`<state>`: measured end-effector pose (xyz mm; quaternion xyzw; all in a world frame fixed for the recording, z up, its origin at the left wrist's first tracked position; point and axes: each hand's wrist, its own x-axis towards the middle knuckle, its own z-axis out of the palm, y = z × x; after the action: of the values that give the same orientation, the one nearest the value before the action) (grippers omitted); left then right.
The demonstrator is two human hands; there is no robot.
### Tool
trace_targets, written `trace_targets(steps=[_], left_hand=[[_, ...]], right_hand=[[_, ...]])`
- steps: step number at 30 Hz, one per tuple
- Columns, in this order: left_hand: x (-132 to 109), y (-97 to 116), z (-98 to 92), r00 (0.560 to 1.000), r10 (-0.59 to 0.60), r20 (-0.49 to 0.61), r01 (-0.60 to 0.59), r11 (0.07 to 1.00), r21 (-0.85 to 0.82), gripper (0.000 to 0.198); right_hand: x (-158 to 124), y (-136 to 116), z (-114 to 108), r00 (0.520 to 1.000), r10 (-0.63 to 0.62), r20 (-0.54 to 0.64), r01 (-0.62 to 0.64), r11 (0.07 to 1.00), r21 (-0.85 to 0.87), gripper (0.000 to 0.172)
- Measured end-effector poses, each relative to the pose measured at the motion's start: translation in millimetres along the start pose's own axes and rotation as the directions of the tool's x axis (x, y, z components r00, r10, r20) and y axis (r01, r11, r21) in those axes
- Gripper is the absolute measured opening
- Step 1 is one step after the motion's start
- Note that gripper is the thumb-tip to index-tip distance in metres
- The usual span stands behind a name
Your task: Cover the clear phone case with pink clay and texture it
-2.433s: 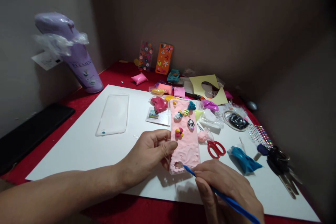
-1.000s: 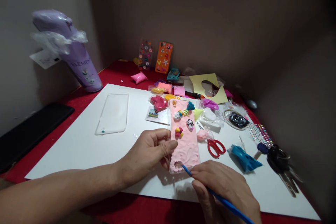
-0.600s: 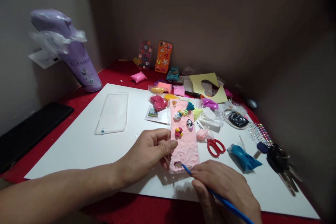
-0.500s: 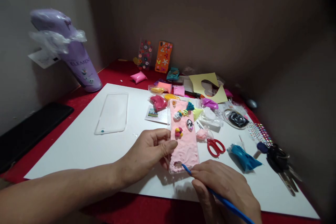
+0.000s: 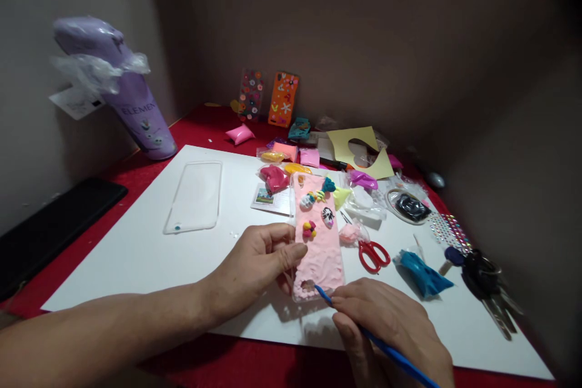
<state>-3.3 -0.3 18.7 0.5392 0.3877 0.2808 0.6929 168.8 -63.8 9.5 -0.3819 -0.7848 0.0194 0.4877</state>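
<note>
A: What are the hands doing?

B: The left hand (image 5: 259, 260) grips the pink case (image 5: 319, 257) by its left edge, thumb on the front and fingers curled behind. The right hand (image 5: 393, 321) pinches a blue tool (image 5: 402, 362) like a pen.

A: Where is the tool's tip?

B: At the right rim of the hole near the case's lower left corner. I can't tell whether it presses into the pink coating.

A: And the case itself?

B: It's tilted up over the white board (image 5: 136, 267), near the middle, with shadow on the board beneath its lower end. Small coloured figures sit on its upper half; the lower half is rippled pink, with little bumps around the hole.

A: What lies nearby?

B: Red-handled scissors (image 5: 373, 256) just right of the case, then a blue packet (image 5: 425, 276), and keys (image 5: 493, 303) at the board's right side. A clear case (image 5: 195, 197) lies flat on the left part of the board.

A: Farther back?

B: An orange case (image 5: 284, 99) leans against the wall at the rear of the red bench (image 5: 200, 127). A yellow card (image 5: 339, 142) with a heart-shaped cutout is right of it, nearer the board. The purple tumbler (image 5: 140, 112) stands at the far left.
</note>
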Motion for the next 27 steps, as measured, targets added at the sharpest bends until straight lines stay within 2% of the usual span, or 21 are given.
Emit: trace_targets(steps=[9, 14, 27], left_hand=[[2.5, -0.5, -1.0, 1.000, 0.000, 0.002, 0.000, 0.999, -0.045, 0.030], [2.1, -0.8, -0.7, 1.000, 0.013, -0.005, -0.013, 0.998, -0.060, 0.029], [3.5, -2.0, -2.8, 1.000, -0.016, -0.001, 0.016, 0.997, -0.076, 0.029]], right_hand=[[2.7, -1.1, -6.5, 1.000, -0.010, 0.017, 0.011, 0.999, -0.053, 0.010], [1.4, 1.0, -5.6, 0.999, -0.049, 0.004, 0.049, 0.999, -0.024, 0.010], [1.7, 2.1, -3.8, 0.998, -0.049, 0.035, 0.049, 0.999, 0.023, 0.010]])
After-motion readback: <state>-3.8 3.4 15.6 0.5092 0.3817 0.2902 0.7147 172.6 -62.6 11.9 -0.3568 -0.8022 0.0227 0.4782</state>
